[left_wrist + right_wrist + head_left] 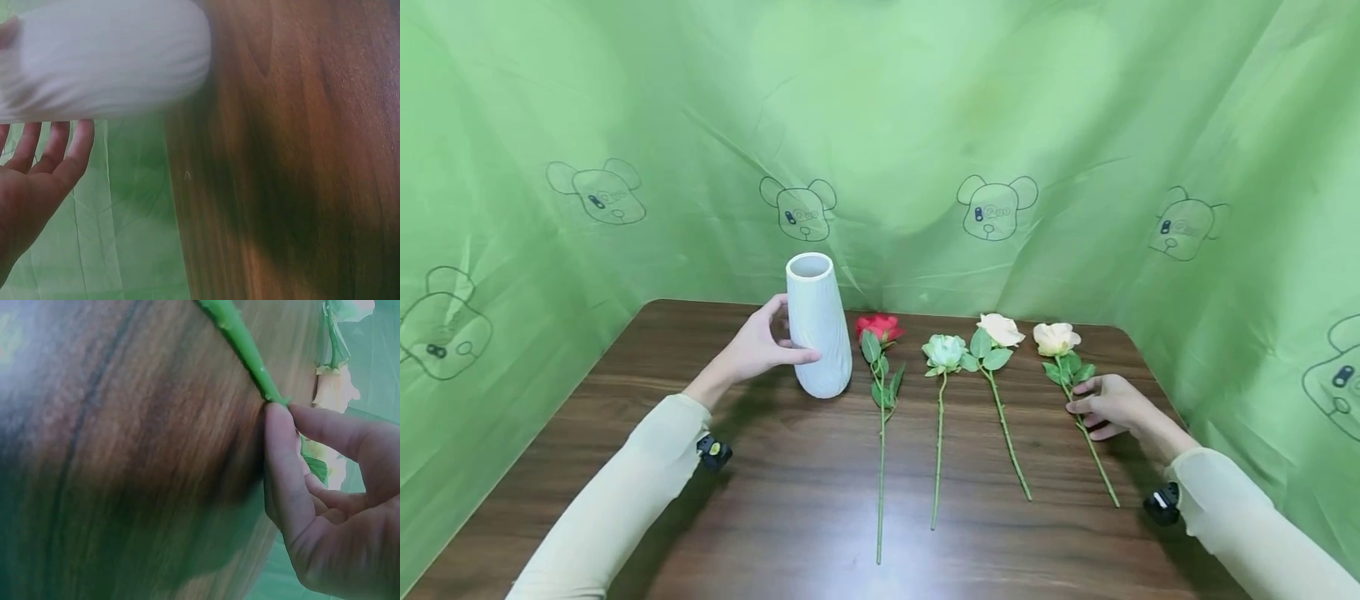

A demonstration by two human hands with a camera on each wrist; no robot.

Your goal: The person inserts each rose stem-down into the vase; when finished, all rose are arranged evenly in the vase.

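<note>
The vase, steadied by the left hand, holds nothing; the right hand pinches the outermost rose, all four lying beside the vase.

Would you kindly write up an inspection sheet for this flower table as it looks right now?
Surface: dark wooden table, bare between the things.
Job's things: white vase upright at the back left; four roses lie side by side, stems toward the person: red rose, pale green rose, white rose, cream rose.
Clutter: nothing seen.
Grippers: left hand grips the vase's side; right hand pinches the cream rose's stem, which lies on the table.
Cables: nothing seen; a small black device sits at each wrist.
Surroundings: green curtain with bear outlines around the table.
</note>
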